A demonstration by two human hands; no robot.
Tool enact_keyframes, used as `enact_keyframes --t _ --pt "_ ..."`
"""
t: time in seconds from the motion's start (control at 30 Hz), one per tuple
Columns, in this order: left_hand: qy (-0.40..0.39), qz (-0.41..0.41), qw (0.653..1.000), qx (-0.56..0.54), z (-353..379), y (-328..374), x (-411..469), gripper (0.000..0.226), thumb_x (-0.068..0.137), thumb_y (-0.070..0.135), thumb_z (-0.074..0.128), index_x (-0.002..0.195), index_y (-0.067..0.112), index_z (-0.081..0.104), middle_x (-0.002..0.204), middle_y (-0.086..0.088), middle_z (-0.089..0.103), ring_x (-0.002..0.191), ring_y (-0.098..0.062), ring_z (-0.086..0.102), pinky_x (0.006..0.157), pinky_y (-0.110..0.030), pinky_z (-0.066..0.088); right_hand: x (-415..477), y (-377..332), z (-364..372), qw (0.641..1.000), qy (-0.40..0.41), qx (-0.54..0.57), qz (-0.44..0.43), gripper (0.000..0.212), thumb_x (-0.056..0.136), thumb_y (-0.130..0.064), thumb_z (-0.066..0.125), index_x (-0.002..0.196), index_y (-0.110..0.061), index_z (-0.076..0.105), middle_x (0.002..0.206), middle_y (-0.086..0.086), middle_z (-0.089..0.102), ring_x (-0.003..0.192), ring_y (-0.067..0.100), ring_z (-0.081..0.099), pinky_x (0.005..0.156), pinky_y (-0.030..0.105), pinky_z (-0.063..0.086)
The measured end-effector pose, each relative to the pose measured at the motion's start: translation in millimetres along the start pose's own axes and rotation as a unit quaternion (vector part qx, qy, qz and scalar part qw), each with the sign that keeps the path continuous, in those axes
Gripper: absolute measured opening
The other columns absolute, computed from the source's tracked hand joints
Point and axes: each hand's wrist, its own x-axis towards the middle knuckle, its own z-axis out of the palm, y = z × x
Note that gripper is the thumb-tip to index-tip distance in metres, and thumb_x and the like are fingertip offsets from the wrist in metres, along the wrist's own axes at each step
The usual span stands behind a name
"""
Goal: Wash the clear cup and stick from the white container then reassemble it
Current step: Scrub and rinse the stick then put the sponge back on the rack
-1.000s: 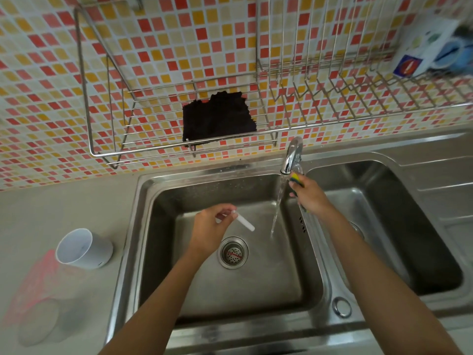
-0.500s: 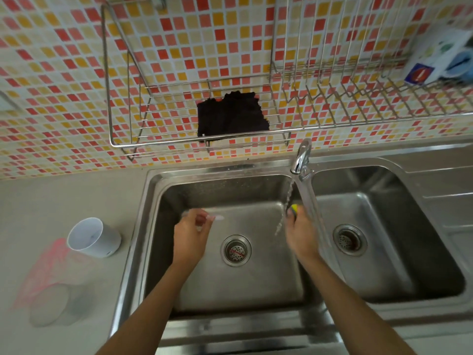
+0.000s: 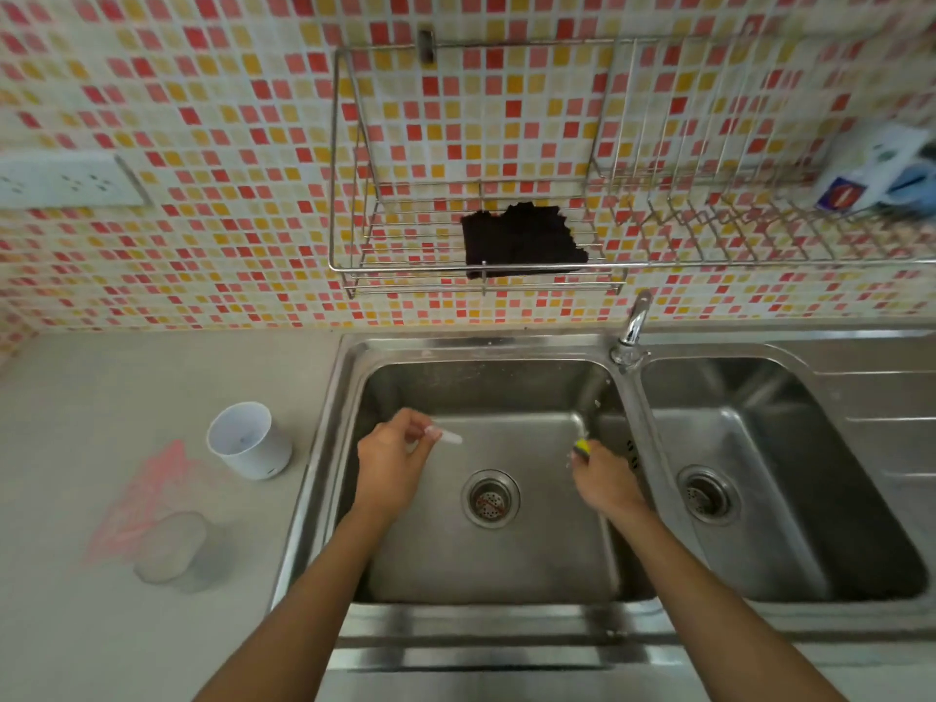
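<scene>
My left hand (image 3: 392,466) pinches a short white stick (image 3: 445,435) over the left sink basin (image 3: 486,564). Over the same basin's right side, my right hand (image 3: 605,481) is closed on a yellow-and-dark sponge (image 3: 581,446), under a thin stream from the tap (image 3: 632,326). The white container (image 3: 248,440) lies tilted on the counter left of the sink, its mouth facing up and left. The clear cup (image 3: 172,547) stands on the counter nearer to me, partly on a pink plastic bag (image 3: 147,491).
The drain (image 3: 490,499) sits between my hands. A second basin (image 3: 780,478) is to the right. A wire rack (image 3: 481,235) on the tiled wall holds a black cloth (image 3: 521,240); a wall socket (image 3: 66,179) is at the left.
My right hand came down from the tap spout into the basin with the sponge. My left hand drew the stick a little left. The view shifted so the counter shows more.
</scene>
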Motion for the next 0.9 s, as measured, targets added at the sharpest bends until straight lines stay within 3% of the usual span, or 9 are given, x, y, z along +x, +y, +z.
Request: enact_keyframes --t 0.17,0.3,0.37,0.47,0.57,0.67,0.73,0.8,0.9 --pt "0.011 0.006 1.000 -0.010 -36 -2 1 0.009 0.089 0.032 0.065 0.093 0.024 0.064 0.080 0.008 0.068 0.076 -0.005 0.062 0.074 -0.030 0.055 -37 -61 -20 0.996 0.003 -0.032 -0.081 0.024 0.099 -0.018 0.032 0.092 -0.009 0.054 0.112 0.022 0.061 0.100 0.039 0.057 0.084 0.039 0.044" --pt "0.030 0.010 0.999 -0.016 -75 3 17 0.004 0.090 0.029 0.064 0.093 0.027 0.062 0.082 0.009 0.067 0.073 0.001 0.059 0.075 -0.029 0.055 -79 -156 -59 0.967 0.095 0.092 -0.218 0.036 0.102 -0.023 0.025 0.114 -0.010 0.056 0.109 0.010 0.064 0.092 0.021 0.059 0.079 0.034 0.045" --pt "0.043 0.018 0.999 -0.014 -97 4 29 0.005 0.090 0.032 0.064 0.092 0.029 0.061 0.083 0.009 0.068 0.076 -0.005 0.062 0.077 -0.030 0.055 -94 -206 -82 0.930 0.128 0.203 -0.279 0.036 0.102 -0.025 0.025 0.118 -0.017 0.056 0.102 -0.001 0.063 0.090 0.014 0.058 0.075 0.026 0.042" --pt "0.068 0.033 0.997 -0.019 -129 4 44 0.004 0.089 0.030 0.065 0.091 0.028 0.062 0.083 0.009 0.068 0.078 -0.006 0.063 0.078 -0.031 0.055 -86 -267 -108 0.885 0.176 0.235 -0.360 0.034 0.101 -0.027 0.033 0.125 -0.019 0.055 0.098 -0.001 0.061 0.086 0.012 0.053 0.075 0.024 0.038" --pt "0.087 0.035 0.996 -0.014 -157 -1 51 0.007 0.090 0.028 0.065 0.096 0.024 0.065 0.085 0.008 0.067 0.078 -0.005 0.061 0.077 -0.028 0.052 -43 -306 -115 0.900 0.200 0.150 -0.356 0.038 0.100 -0.031 0.039 0.133 -0.016 0.051 0.120 0.007 0.058 0.109 0.020 0.051 0.087 0.028 0.038" --pt "0.100 0.021 0.995 -0.012 -177 -17 50 0.014 0.090 0.030 0.065 0.100 0.021 0.067 0.086 0.007 0.068 0.079 -0.008 0.061 0.076 -0.026 0.050 -6 -324 -110 0.938 0.162 0.039 -0.305 0.022 0.097 -0.026 0.045 0.111 -0.017 0.058 0.104 0.009 0.058 0.112 0.027 0.047 0.079 0.033 0.041" --pt "0.102 0.002 0.995 -0.006 -187 -32 48 0.014 0.090 0.031 0.065 0.100 0.021 0.067 0.085 0.007 0.067 0.079 -0.008 0.061 0.074 -0.026 0.048 1 -326 -103 0.953 0.130 -0.021 -0.272 0.021 0.097 -0.021 0.046 0.113 -0.014 0.056 0.114 0.013 0.057 0.123 0.030 0.040 0.083 0.036 0.042" --pt "0.100 -0.022 0.995 0.004 -195 -49 45 0.015 0.090 0.033 0.064 0.100 0.022 0.068 0.085 0.006 0.067 0.080 -0.011 0.061 0.074 -0.027 0.047 2 -327 -97 0.954 0.137 -0.043 -0.262 0.028 0.097 -0.019 0.050 0.120 -0.004 0.053 0.120 0.016 0.057 0.112 0.031 0.050 0.080 0.035 0.042" --pt "0.100 -0.049 0.994 0.018 -203 -74 40 0.015 0.090 0.033 0.064 0.098 0.022 0.068 0.085 0.004 0.069 0.082 -0.014 0.062 0.078 -0.032 0.049 8 -329 -92 0.957 0.150 -0.049 -0.244 0.027 0.087 -0.020 0.066 0.107 -0.005 0.057 0.103 0.010 0.062 0.088 0.025 0.056 0.072 0.034 0.048"
